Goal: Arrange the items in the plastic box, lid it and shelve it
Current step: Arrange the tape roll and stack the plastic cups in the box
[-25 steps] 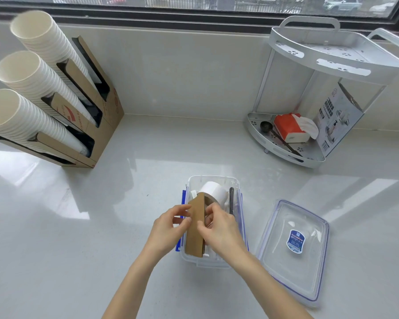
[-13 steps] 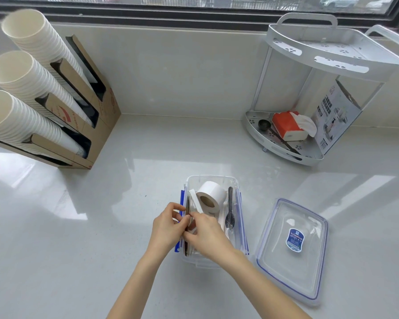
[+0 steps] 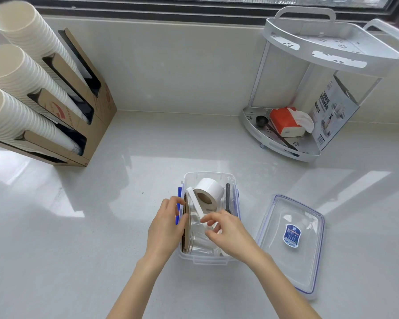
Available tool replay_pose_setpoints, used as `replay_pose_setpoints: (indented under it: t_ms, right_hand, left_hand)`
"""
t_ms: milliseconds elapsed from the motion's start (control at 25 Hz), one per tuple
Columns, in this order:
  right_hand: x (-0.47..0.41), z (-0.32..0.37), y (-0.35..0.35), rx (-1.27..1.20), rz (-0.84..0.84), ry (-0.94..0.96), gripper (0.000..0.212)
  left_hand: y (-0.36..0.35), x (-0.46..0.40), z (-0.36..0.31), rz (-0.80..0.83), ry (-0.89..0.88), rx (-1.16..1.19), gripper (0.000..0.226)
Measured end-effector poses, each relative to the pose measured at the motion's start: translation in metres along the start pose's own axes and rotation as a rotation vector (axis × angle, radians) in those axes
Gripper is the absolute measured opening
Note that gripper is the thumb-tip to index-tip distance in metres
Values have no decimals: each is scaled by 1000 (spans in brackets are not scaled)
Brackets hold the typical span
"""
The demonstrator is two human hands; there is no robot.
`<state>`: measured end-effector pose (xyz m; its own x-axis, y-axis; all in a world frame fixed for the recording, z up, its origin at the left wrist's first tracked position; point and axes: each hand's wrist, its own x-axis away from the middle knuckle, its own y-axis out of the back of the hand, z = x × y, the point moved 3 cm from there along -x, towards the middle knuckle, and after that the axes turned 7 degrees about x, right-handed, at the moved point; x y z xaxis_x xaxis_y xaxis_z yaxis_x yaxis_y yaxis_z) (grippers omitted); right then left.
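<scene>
A clear plastic box [image 3: 209,175] with blue side clips stands on the white counter in front of me. Inside it lie a white roll [image 3: 210,191], a black utensil [image 3: 227,199] along the right wall, a slim white strip [image 3: 194,202] and a brown cardboard piece [image 3: 185,229] standing on edge against the left wall. My left hand [image 3: 165,229] straddles the left wall, thumb pressing the cardboard piece against it. My right hand [image 3: 230,233] is over the box, its fingertips pinching the near end of the white strip. The clear lid [image 3: 290,246] lies flat to the right of the box.
A white two-tier corner rack [image 3: 283,151] stands at the back right; its lower tier holds a red tissue pack [image 3: 285,120], a black scoop and a printed carton. A cardboard holder with stacked paper cups [image 3: 19,72] fills the back left.
The cardboard piece, held up over the box a second ago, now stands inside against the left wall. My right hand has shifted from it to the white strip.
</scene>
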<state>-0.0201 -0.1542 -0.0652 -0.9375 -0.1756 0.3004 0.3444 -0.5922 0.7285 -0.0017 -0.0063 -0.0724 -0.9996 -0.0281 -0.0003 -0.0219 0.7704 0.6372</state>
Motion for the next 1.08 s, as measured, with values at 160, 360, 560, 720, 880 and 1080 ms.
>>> replay_pose_setpoints:
  t_ms: [160, 360, 560, 720, 880, 1080]
  right_hand:
    - [-2, 0, -1, 116, 31, -34, 40]
    - [-6, 0, 3, 206, -59, -58, 51]
    - [-17, 9, 1, 247, -52, 78, 51]
    - [-26, 14, -3, 401, 19, 111, 58]
    - [-32, 12, -9, 455, 102, 39, 62]
    - [-32, 6, -11, 411, 79, -28, 57]
  left_hand:
    - [-3, 7, -3, 90, -173, -133, 13]
    - [-5, 17, 5, 87, -250, -317, 18]
    - [-9, 22, 9, 91, -227, -540, 34]
    - [-12, 21, 7, 174, -206, -601, 42]
    - [-13, 19, 0, 223, -202, -464, 37]
    - [-15, 21, 2, 351, -55, -378, 25]
